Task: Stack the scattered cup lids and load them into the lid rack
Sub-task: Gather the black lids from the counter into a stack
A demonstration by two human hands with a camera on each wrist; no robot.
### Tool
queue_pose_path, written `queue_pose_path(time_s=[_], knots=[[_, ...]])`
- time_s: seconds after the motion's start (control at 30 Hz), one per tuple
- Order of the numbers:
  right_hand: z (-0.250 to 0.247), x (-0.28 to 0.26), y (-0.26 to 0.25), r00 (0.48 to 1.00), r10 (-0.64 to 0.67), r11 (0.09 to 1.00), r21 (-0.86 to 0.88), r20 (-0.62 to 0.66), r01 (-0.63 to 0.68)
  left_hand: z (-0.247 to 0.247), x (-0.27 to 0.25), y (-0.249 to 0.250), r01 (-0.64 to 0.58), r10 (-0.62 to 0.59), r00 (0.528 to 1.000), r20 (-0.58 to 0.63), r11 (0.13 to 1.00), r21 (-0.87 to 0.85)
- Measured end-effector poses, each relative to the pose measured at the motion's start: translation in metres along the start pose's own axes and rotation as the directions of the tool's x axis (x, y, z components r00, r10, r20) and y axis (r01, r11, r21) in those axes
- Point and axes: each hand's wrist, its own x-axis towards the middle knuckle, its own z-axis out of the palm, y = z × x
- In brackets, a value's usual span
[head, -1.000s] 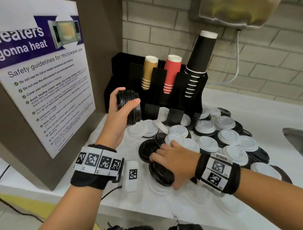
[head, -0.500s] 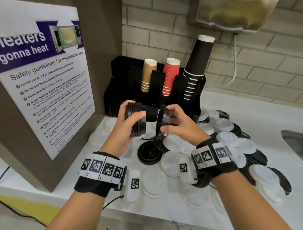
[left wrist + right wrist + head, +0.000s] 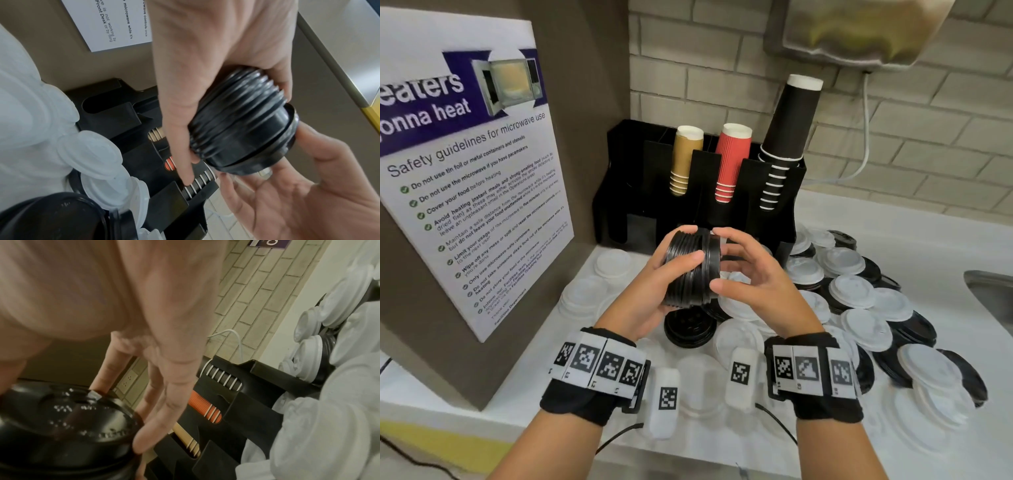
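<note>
My left hand [image 3: 685, 245] grips a sideways stack of black lids [image 3: 683, 274] in front of the black rack [image 3: 619, 171]. My right hand [image 3: 719, 260] pinches one more black lid [image 3: 713, 263] by its rim, thumb below and fingers above, and holds it against the stack's right end. The left wrist view shows this end lid [image 3: 257, 146] sitting on the ribbed stack [image 3: 232, 113]. In the right wrist view its embossed top [image 3: 72, 418] lies under my fingertips [image 3: 144, 439]. White lids [image 3: 852, 287] and black ones lie scattered over the counter, with one black lid [image 3: 690, 329] just below my hands.
The rack holds tan cups [image 3: 685, 161], red cups [image 3: 731, 161] and tall black cups [image 3: 787, 137]. A brown box with a microwave poster [image 3: 469, 171] stands close on the left. A sink edge [image 3: 993, 291] is at the right, and a white cable [image 3: 866, 137] hangs on the brick wall.
My right hand lifted a black lid off the counter and brought it to the end of the stack. My left hand lowered the stack toward the middle to meet it.
</note>
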Motion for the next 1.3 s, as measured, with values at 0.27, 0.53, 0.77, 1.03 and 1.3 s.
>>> queue_pose_path(time_s=[0.27, 0.53, 0.77, 1.03, 1.3], knots=[[0.006, 0.001, 0.001, 0.999, -0.036, 0.998, 0.052, -0.024, 0.037, 0.004, 0.003, 0.000, -0.030, 0.028, 0.998, -0.048, 0.999, -0.033], [0.013, 0.005, 0.001, 0.998, -0.058, 0.997, 0.052, -0.024, 0.059, 0.004, 0.004, -0.003, -0.070, 0.065, 0.994, -0.090, 0.996, -0.053], [0.018, 0.042, 0.000, 0.978, 0.166, 0.812, -0.580, 0.125, -0.064, -0.017, 0.010, 0.008, -0.165, 0.152, 0.934, -0.324, 0.986, -0.013], [0.065, 0.066, 0.018, 0.731, 0.607, 0.104, -0.943, 0.312, 0.316, -0.035, 0.006, 0.021, -0.182, 0.172, 0.904, -0.391, 0.983, 0.012], [0.065, 0.072, 0.032, 0.709, 0.617, 0.086, -0.925, 0.341, 0.370, -0.040, 0.002, 0.028, -0.185, 0.179, 0.904, -0.388, 0.982, 0.021]])
